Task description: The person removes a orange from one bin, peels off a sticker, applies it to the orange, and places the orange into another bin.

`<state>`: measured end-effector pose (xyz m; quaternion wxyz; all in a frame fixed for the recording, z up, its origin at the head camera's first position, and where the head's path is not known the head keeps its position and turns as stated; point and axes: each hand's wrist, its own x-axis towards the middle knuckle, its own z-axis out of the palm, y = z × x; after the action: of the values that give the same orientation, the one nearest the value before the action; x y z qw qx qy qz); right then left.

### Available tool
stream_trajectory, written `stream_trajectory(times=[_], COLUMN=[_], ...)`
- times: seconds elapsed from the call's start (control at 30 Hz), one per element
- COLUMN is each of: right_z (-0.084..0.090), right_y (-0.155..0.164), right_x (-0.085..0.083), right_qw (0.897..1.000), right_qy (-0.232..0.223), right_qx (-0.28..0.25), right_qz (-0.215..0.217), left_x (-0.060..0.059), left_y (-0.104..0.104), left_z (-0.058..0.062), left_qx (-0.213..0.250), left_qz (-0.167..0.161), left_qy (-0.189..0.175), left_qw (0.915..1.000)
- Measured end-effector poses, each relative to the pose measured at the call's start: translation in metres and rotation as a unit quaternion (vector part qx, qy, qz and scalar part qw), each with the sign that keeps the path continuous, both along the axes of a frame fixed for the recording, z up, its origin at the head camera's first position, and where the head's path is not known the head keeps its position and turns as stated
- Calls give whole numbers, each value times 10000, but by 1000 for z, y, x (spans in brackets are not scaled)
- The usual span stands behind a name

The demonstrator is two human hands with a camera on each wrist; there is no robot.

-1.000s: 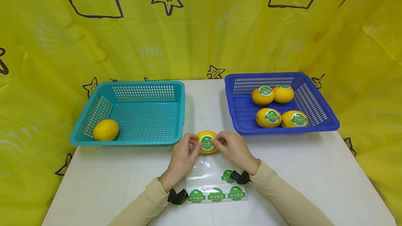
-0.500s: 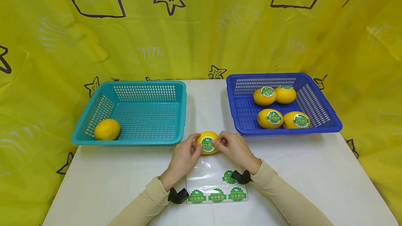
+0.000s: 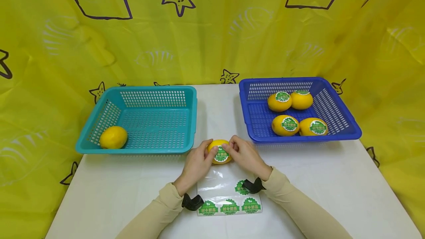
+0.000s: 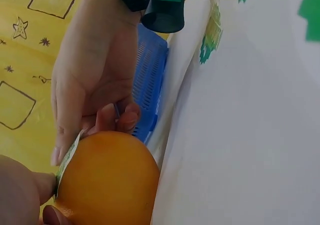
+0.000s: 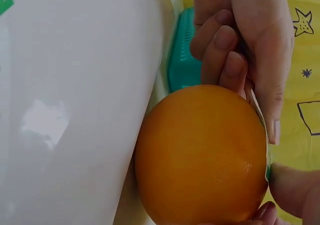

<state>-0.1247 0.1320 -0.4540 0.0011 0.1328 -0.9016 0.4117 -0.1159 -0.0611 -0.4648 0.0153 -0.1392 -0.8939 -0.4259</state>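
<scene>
A yellow lemon (image 3: 219, 142) lies at the middle of the table with a round green-and-white sticker (image 3: 220, 154) on its upper face. My left hand (image 3: 198, 162) holds its left end, the thumb on the sticker's left part. From the other side my right hand (image 3: 248, 158) grips the right end, its thumb at the sticker's upper right edge. In the left wrist view the sticker's rim (image 4: 75, 147) stands slightly off the peel near the right thumb. The right wrist view shows the lemon (image 5: 200, 155) from the side, with curled fingers behind it.
A sheet of stickers (image 3: 219, 187) lies before the lemon, several green labels on it. At left stands a teal basket (image 3: 156, 150) with one unlabelled lemon (image 3: 113, 137). A blue basket (image 3: 244, 111) at right holds several labelled lemons (image 3: 279, 102). A yellow curtain hangs behind.
My left hand has shifted slightly right and its thumb lies further over the sticker. The right thumb has moved up along the sticker's edge. The lemon has barely moved.
</scene>
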Motion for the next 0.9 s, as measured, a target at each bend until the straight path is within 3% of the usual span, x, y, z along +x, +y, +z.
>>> stream_trajectory(times=[0.23,0.4,0.53,0.9], right_z=[-1,-2,-2,-4], right_y=[2,6,9,19], right_x=[0,2,3,-3], right_qw=[9993,9986,9979,9908], right_qy=[-208,-346,-280,-469], right_qx=[-126,-22,38,-319], right_qz=[268,403,576,1226], left_x=[-1,-2,-2,-2], left_y=[-4,-14,-21,-21], left_z=[-3,-5,-6,-8], left_qx=[258,354,312,22], left_qz=[-142,-675,-1031,-1172], left_qy=[-157,-395,-295,-229], left_qw=[9994,9963,9937,9928])
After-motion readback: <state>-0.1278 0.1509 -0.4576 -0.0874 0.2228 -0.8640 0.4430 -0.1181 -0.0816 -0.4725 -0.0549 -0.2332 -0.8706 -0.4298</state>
